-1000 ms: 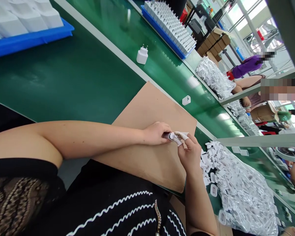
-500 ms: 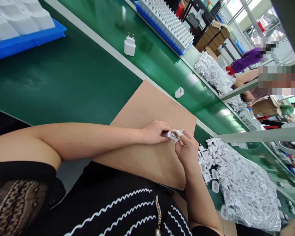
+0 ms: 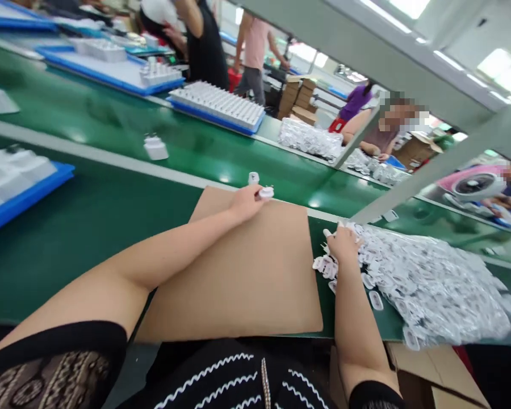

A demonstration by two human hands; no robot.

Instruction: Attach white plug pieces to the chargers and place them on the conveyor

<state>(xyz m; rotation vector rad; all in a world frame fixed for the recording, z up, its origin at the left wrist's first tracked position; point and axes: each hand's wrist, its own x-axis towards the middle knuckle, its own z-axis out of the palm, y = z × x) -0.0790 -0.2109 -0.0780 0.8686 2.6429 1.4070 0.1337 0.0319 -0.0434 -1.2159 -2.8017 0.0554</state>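
My left hand [image 3: 247, 202] reaches to the far edge of the brown cardboard sheet [image 3: 247, 272] and pinches a small white charger [image 3: 266, 193]. Another small white charger [image 3: 253, 178] stands on the green belt just beyond it. My right hand [image 3: 344, 244] rests on the near edge of a big pile of white chargers in clear wrap [image 3: 426, 278], fingers curled into the pile; what they hold is hidden.
A white plug adapter [image 3: 155, 147] lies on the moving belt to the left. Blue trays [image 3: 21, 193] of white parts stand at the left and along the far side [image 3: 217, 105]. Other people work across the belt. Grey frame bars [image 3: 426, 170] cross at the right.
The hands have parted. My left hand carried the charger forward to the cardboard's far edge; my right hand went right to the pile. The camera has tilted up.
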